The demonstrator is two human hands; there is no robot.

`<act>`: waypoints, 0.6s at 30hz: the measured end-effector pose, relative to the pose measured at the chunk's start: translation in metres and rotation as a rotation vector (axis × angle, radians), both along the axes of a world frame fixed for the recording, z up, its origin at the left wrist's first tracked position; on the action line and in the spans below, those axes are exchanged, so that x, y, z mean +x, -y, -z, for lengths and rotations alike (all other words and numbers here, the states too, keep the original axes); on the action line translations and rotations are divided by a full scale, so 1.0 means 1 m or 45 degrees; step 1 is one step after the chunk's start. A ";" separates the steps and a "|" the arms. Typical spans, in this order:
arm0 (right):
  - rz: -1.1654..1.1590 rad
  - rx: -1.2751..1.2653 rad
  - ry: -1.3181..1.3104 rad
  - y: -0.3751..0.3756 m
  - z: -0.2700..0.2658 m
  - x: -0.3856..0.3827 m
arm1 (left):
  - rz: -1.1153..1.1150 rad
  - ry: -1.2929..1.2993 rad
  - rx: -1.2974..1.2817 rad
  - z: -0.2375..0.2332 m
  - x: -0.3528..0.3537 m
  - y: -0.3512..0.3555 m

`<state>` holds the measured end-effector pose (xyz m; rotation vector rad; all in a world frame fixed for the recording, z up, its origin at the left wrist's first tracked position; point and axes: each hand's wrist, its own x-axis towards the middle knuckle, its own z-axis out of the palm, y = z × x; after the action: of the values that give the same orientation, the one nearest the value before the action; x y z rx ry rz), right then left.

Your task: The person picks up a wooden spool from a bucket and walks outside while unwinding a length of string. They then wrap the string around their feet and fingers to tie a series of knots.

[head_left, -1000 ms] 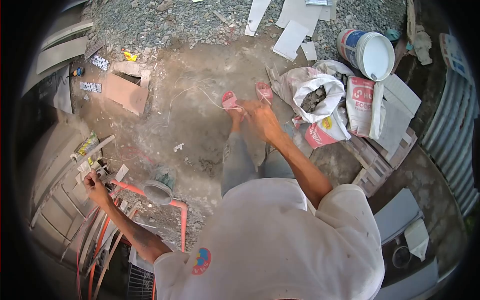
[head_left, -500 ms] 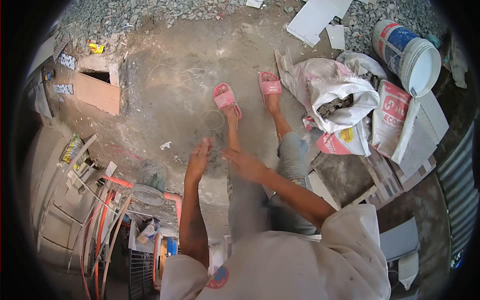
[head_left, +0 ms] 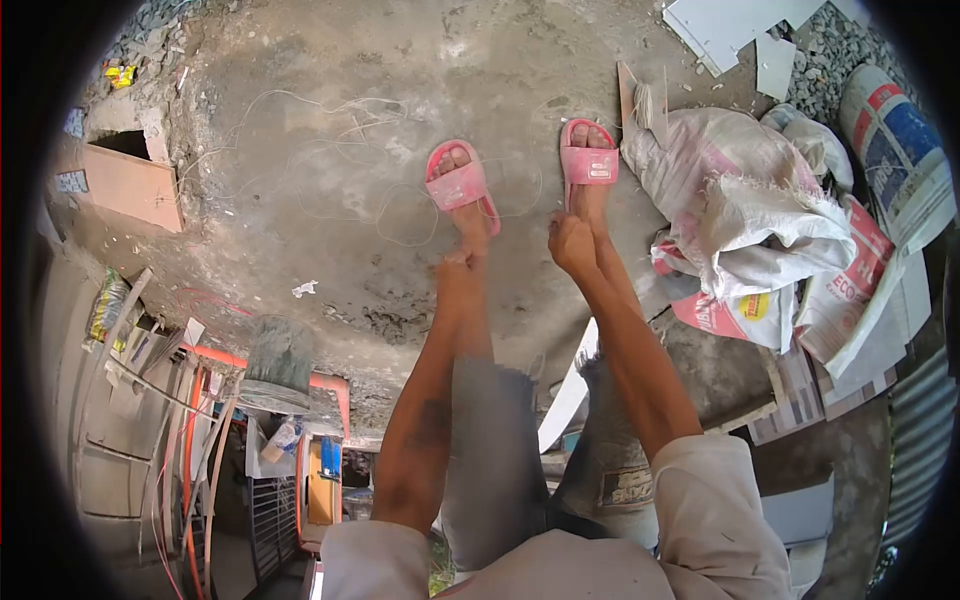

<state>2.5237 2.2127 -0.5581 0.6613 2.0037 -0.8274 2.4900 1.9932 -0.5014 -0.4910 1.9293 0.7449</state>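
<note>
Low in front of the left shin, my left hand (head_left: 458,258) is closed, and what it holds, if anything, is hidden. My right hand (head_left: 572,243), also closed, is beside the right ankle, its contents too small to make out. Thin pale string (head_left: 405,243) lies in loose loops around the feet, one loop ending near my left hand. On the feet are pink slide sandals, the left sandal (head_left: 458,188) and the right sandal (head_left: 590,166), planted apart on the concrete floor (head_left: 330,60).
To the right sit a white woven sack (head_left: 765,235), printed bags (head_left: 740,318) and a tipped paint bucket (head_left: 890,140). Broken white boards (head_left: 730,25) lie at the upper right. On the left are a floor hole beside a tan board (head_left: 135,185), a grey bucket (head_left: 278,362) and orange pipe (head_left: 332,385).
Both hands have gone lower and forward toward the ankles, moving apart, and their fingers have closed. The body bends further down, and the right foot has shifted outward.
</note>
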 end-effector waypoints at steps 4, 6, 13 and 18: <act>0.158 0.044 -0.292 0.052 0.062 0.007 | -0.118 0.014 0.024 0.024 0.010 -0.010; 0.369 0.180 -0.316 0.082 0.080 -0.016 | -0.290 0.041 0.042 0.025 0.000 -0.016; 0.439 0.209 -0.364 0.100 0.074 -0.033 | -0.772 0.188 0.104 0.019 0.005 -0.005; 0.363 -0.350 -0.099 0.062 -0.006 -0.047 | -0.573 -0.053 0.154 0.021 0.010 -0.010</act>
<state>2.4767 2.1510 -0.5524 0.7723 1.8399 -1.2895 2.5000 2.0032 -0.5220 -0.8536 1.8159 1.1584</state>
